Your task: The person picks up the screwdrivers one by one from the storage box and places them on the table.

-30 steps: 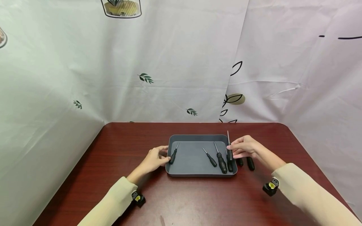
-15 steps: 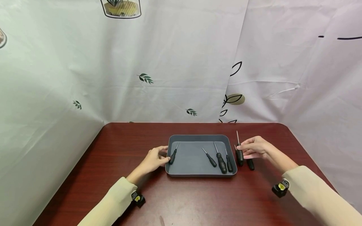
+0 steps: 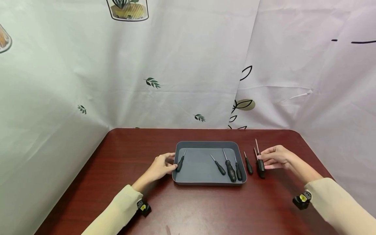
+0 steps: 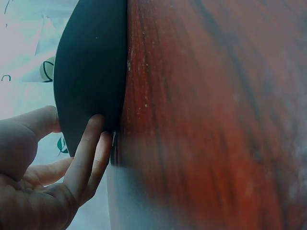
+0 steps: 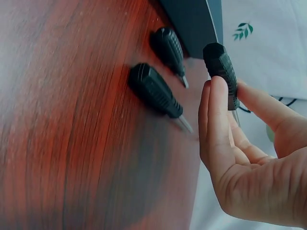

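Observation:
My right hand (image 3: 277,157) pinches a black-handled screwdriver (image 5: 220,62) between thumb and fingers, right of the tray. It is raised above the table with its shaft pointing away from me. Under it lies another black screwdriver (image 5: 153,88), partly covered in the head view. Nearer the tray is a smaller one (image 3: 249,166). My left hand (image 3: 160,167) grips the left wall of the grey tray (image 3: 198,164), thumb at the rim and fingers against the outside. In the tray lie a screwdriver (image 3: 180,164) at left, a short one (image 3: 219,168), a thick one (image 3: 231,171) and a slim one (image 3: 239,172).
The reddish-brown table (image 3: 141,143) carries the tray near its back. A pale printed cloth (image 3: 176,65) hangs behind the table and along both sides.
My right hand has carried the screwdriver rightward from above the tray's right edge to above the outer screwdriver. The smaller one beside the tray is now uncovered. My left hand stays put.

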Demonstrator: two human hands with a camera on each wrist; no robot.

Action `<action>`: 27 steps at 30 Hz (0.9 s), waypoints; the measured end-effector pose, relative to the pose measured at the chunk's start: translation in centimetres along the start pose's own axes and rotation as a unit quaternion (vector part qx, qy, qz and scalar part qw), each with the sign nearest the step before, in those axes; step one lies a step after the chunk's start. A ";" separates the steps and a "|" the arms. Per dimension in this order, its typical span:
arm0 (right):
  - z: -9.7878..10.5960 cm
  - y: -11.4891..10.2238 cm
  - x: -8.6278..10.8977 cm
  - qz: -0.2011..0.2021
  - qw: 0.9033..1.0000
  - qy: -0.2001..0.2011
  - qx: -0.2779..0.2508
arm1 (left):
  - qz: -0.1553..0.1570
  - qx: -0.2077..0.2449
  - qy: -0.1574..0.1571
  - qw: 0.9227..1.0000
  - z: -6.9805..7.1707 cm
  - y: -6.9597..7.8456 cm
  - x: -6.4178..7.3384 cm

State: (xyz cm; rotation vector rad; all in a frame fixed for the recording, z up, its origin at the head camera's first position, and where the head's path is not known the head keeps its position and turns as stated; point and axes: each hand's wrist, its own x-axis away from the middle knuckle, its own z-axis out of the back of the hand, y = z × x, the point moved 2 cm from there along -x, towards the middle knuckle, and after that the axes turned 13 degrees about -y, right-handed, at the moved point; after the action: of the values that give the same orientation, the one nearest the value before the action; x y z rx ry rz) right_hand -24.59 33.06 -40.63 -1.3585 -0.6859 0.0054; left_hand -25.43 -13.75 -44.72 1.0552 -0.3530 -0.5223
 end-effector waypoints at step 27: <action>3.2 1.8 1.6 -0.056 0.998 0.024 0.010 | 0.000 -0.017 -0.002 1.000 0.2 -0.3 -0.1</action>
State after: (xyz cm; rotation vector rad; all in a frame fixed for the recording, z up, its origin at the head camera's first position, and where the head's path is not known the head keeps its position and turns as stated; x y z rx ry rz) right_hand -24.03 36.99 -41.39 -1.2959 -0.7192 -0.1093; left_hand -25.68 -13.93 -44.90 1.0216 -0.3467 -0.5281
